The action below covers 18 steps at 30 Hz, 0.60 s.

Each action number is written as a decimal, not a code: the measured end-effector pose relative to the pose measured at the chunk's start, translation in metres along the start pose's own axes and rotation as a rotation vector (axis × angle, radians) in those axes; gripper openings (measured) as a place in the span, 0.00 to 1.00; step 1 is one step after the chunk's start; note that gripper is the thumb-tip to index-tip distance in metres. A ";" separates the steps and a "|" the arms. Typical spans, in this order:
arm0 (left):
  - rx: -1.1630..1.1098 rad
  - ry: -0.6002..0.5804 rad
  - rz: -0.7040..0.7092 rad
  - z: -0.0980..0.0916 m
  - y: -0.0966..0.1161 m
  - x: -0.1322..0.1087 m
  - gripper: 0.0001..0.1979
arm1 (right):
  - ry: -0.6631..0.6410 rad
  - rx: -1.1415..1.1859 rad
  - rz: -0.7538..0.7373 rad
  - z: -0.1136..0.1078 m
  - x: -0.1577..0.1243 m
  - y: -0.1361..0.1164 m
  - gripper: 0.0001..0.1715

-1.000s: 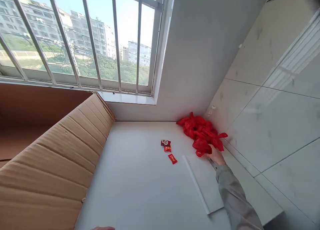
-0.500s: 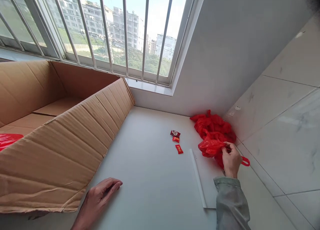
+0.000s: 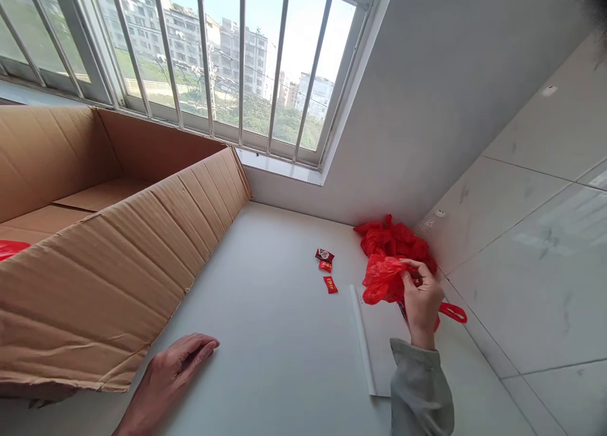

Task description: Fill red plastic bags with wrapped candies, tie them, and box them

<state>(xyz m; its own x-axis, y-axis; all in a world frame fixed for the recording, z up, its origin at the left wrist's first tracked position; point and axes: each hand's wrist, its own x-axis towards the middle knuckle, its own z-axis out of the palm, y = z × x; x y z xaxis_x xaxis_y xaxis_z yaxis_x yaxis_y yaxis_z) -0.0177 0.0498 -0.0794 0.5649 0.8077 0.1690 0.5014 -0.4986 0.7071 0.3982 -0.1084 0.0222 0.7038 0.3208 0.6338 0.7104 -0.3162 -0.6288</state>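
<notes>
"Crumpled, thin red plastic bag (image 3: pixel 382 279), that was where the action sat, over on the right above the smooth white tabletop (image 3: pixel 265 322), and the right hand (image 3: pixel 423 300) had it!"

"How was it gripped, from the head view?"

"Thumb pinched against the fingers, a fold of film between them, the gathered part puffing out to the left. Film that light probably suited fingertips better than a fist."

"And behind it?"

"Rumpled red plastic heap (image 3: pixel 398 237), tucked against the plain grey wall (image 3: pixel 408 107) near the marbled white tiles (image 3: pixel 531 246), perhaps because the corner kept it contained. One piece with the bag? I couldn't tell!"

"Left hand (image 3: pixel 175 366)?"

"Nothing visible in it! Fingers together, loosely curled, thumb alongside, resting just beside the long brown corrugated cardboard box (image 3: pixel 142 259), for support, I'd guess."

"Anything between the hands?"

"Dark red packet with a white pattern (image 3: pixel 325 254), touching a small bright red packet (image 3: pixel 325 266); a second bright red packet (image 3: pixel 331 284) lay just apart. And a flat white panel (image 3: pixel 379 354) ran partly beneath the grey-green sleeve (image 3: pixel 420 385)!"
</notes>
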 end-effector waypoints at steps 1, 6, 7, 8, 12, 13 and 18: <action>-0.013 -0.003 -0.008 0.000 0.001 0.000 0.18 | -0.065 0.062 -0.026 0.003 -0.012 -0.015 0.13; -0.112 0.076 -0.083 0.004 0.020 -0.005 0.20 | -0.510 0.357 -0.084 0.026 -0.100 -0.080 0.12; -0.130 0.100 -0.079 0.005 0.027 -0.006 0.20 | -0.611 0.402 -0.087 0.030 -0.121 -0.087 0.14; -0.151 0.117 -0.059 0.007 0.035 -0.007 0.20 | -0.688 0.445 -0.079 0.032 -0.141 -0.091 0.16; -0.118 0.055 0.150 0.020 0.076 -0.011 0.25 | -0.583 0.550 0.157 0.033 -0.203 -0.091 0.18; -0.091 0.029 0.207 0.025 0.086 -0.010 0.27 | -0.493 0.541 0.243 0.032 -0.211 -0.088 0.17; 0.025 -0.019 0.363 0.047 0.113 0.000 0.28 | -0.445 0.514 0.381 0.033 -0.209 -0.075 0.20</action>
<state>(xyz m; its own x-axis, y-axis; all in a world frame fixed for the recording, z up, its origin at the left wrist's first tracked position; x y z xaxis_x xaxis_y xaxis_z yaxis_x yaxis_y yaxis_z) 0.0699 -0.0213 -0.0315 0.7207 0.5709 0.3933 0.2817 -0.7595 0.5863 0.1983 -0.1225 -0.0776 0.7552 0.6356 0.1603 0.2538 -0.0580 -0.9655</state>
